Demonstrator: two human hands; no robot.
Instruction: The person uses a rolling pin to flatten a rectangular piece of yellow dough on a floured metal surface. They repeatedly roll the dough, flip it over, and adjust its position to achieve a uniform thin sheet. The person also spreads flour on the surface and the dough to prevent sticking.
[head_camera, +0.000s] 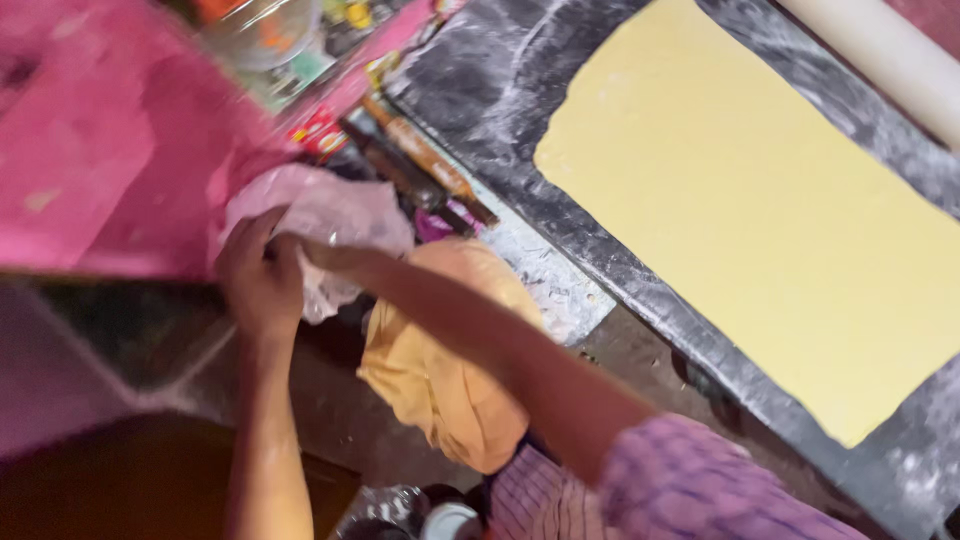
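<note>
A dark, flour-dusted stone slab (500, 90) carries a rolled yellow dough sheet (760, 210) at 2 o'clock; a pale rolling pin (890, 60) lies beyond it. At 9 o'clock, both hands work a pale pink plastic bag (335, 215). The left hand (258, 275) is closed on its lower edge. The right hand (320, 250) is mostly hidden in the plastic; grip indeterminate. An orange cloth (440, 380) hangs below the forearm.

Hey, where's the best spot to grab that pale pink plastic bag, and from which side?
Probably the bunched upper edge of the pink plastic bag, where the left hand and right hand meet. Come from above on the near side: the film is limp and crumpled, and wooden sticks crowd its far side.
</note>
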